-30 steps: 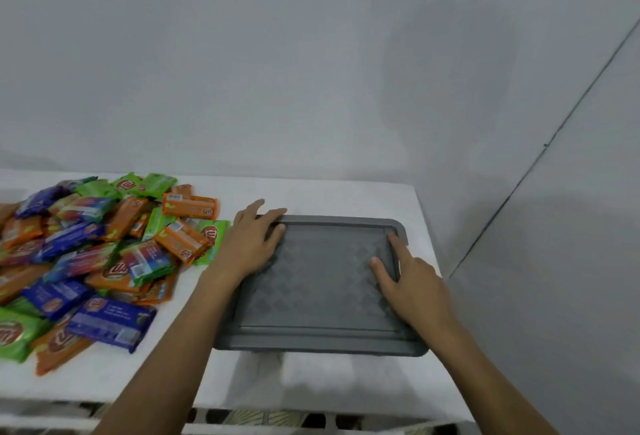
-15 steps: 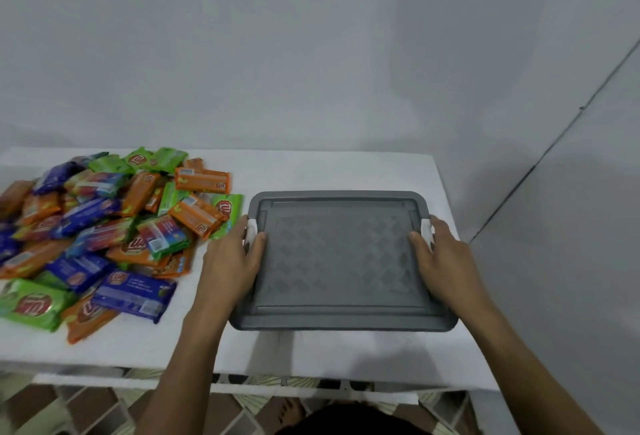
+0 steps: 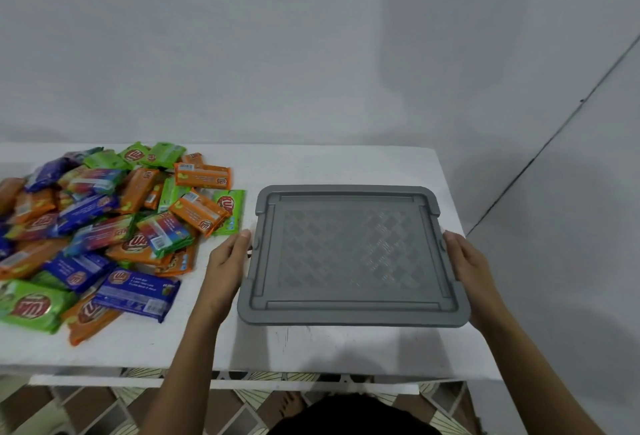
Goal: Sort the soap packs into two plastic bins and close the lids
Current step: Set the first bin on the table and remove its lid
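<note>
A grey rectangular plastic lid (image 3: 349,254) with a diamond-patterned top sits level over the right half of the white tabletop (image 3: 311,348), directly between the two hands. The left hand (image 3: 227,263) clasps its left edge, thumb up by the rim and fingers curled down out of sight. The right hand (image 3: 465,261) clasps the right edge the same way, both of them about midway along the sides. Just left of the left hand sprawls a heap of orange, green and blue soap packs (image 3: 104,226) — near the lid, not touching it.
</note>
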Available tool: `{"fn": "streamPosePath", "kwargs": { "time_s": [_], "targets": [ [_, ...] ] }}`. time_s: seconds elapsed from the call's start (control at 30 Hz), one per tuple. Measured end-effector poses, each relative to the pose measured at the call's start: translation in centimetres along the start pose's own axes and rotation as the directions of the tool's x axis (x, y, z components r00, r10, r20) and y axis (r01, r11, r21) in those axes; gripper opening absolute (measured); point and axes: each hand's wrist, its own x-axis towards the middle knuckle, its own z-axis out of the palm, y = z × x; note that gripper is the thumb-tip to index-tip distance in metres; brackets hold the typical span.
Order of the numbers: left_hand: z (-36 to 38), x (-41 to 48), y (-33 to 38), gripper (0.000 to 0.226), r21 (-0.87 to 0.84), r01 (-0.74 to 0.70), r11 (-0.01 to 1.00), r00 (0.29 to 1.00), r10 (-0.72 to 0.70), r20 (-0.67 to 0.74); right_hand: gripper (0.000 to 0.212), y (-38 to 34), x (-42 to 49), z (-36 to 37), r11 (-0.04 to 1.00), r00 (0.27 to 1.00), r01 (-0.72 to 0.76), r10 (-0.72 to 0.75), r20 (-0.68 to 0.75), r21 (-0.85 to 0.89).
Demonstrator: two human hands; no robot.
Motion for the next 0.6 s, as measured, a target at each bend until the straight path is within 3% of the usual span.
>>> {"fn": "streamPosePath", "kwargs": {
  "time_s": [0.1, 0.27, 0.33, 0.43, 0.6],
  "targets": [
    [-0.3, 0.4, -0.3, 0.029, 0.146, -0.100, 0.984, 0.990, 0.114, -0.087, 0.022, -0.6, 0.1, -0.3, 0.989, 0.993, 0.055, -0.068, -0.095, -0.134],
    [-1.3, -0.3, 0.9, 0.023, 0.516, -0.246, 0.820, 0.908, 0.382, -0.174, 0.020, -2.0, 0.2, -1.3, 0.875, 0.965, 0.094, -0.198, -0.174, -0.475],
    [-1.3, -0.7, 2.1, 0.023, 0.573, -0.254, 0.779, 0.922, 0.374, -0.101, 0.022, -3.0, -0.2, -1.4, 0.841, 0.954, 0.125, -0.247, -0.169, -0.527],
    [-1.2, -0.7, 3.1, 0.028, 0.658, -0.260, 0.706, 0.944, 0.329, 0.020, 0.025, -4.2, -0.5, -0.9, 0.834, 0.982, 0.094, -0.168, -0.088, -0.543],
    [-1.3, -0.7, 3.9, 0.028, 0.666, -0.218, 0.713, 0.967, 0.252, 0.047, 0.024, -5.0, -1.0, -0.5, 0.793, 0.983, 0.095, -0.171, -0.070, -0.602]
  ]
}}
